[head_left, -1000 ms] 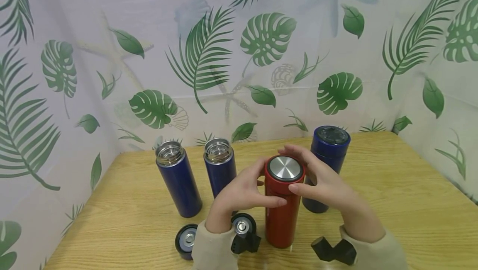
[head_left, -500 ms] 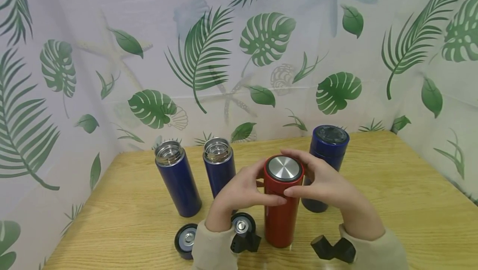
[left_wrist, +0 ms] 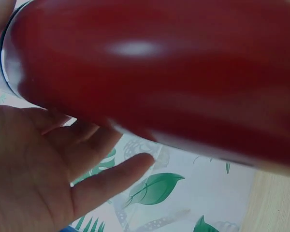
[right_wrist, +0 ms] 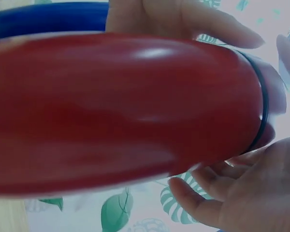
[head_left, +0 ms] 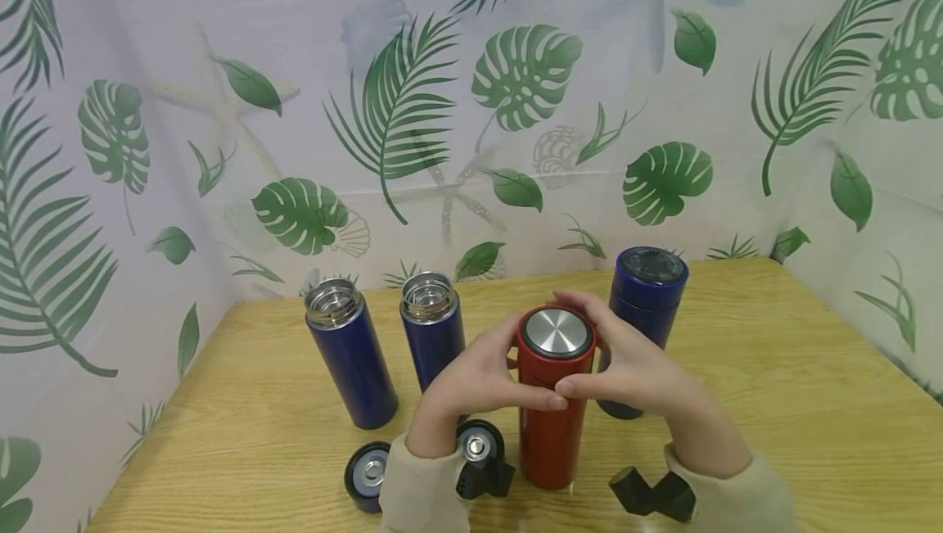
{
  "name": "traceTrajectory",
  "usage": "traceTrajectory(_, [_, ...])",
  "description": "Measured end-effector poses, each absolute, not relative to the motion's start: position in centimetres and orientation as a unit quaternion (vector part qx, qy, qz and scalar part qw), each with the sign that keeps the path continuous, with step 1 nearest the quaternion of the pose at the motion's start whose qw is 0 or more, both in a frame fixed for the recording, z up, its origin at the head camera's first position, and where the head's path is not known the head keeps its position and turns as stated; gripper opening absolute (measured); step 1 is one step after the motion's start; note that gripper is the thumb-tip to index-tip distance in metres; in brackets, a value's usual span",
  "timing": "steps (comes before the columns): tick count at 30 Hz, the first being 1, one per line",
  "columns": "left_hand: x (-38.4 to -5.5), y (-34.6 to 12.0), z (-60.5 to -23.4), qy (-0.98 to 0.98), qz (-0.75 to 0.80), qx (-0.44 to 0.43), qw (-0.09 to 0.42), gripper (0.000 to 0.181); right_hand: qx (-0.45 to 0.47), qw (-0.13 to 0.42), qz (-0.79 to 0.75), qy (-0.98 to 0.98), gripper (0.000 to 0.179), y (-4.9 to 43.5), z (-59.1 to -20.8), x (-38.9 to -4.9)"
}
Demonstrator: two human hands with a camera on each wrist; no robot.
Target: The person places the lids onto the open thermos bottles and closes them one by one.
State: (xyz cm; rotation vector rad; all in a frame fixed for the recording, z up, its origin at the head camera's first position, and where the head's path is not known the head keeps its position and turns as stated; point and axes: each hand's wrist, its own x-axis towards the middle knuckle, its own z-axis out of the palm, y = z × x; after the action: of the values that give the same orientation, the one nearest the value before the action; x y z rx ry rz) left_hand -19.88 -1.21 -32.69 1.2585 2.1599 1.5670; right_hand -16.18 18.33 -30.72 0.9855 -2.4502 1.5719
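Observation:
A red thermos (head_left: 552, 443) stands upright on the table, its brushed silver-topped lid (head_left: 557, 332) in place. My left hand (head_left: 475, 373) curls round its upper part from the left, thumb across the front. From the right, my right hand (head_left: 629, 361) grips near the lid, its thumb tip beside the left thumb. Fingers behind the thermos are partly hidden in the head view. Red thermos body (left_wrist: 159, 72) fills much of the left wrist view, and the same red body (right_wrist: 125, 111) crosses the right wrist view.
Two blue thermoses without lids, one at left (head_left: 361, 369) and one nearer the middle (head_left: 433, 341), stand upright. Two lids (head_left: 368, 472) lie upturned in front of them, partly covered by the left sleeve and wrist mount. A capped blue thermos (head_left: 648, 291) stands behind the right hand.
My right thumb has slid left and slightly down across the front of the thermos, towards the left thumb. The thermos top has shifted slightly left. My left hand has barely moved.

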Motion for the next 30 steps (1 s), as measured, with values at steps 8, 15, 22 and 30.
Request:
traceTrajectory(8, [-19.9, -1.4, -32.6, 0.709, 0.539, 0.443, 0.103, 0.061, 0.368, 0.026, 0.535, -0.760, 0.061, 18.6, -30.6, -16.3])
traceTrajectory(15, [-19.8, -1.2, -32.6, 0.724, 0.541, 0.421, 0.079, 0.057, 0.317, 0.046, 0.533, -0.783, 0.058, 18.2, -30.4, -16.1])
traceTrajectory(22, [-19.5, -0.7, -32.5, 0.755, 0.543, 0.367, 0.037, 0.060, 0.220, 0.089, 0.502, -0.832, 0.062, 17.2, -30.3, -15.8])
traceTrajectory(30, [-19.4, -0.5, -32.6, 0.760, 0.541, 0.358, 0.036, 0.067, 0.215, 0.087, 0.485, -0.843, 0.066, 17.1, -30.4, -15.8])
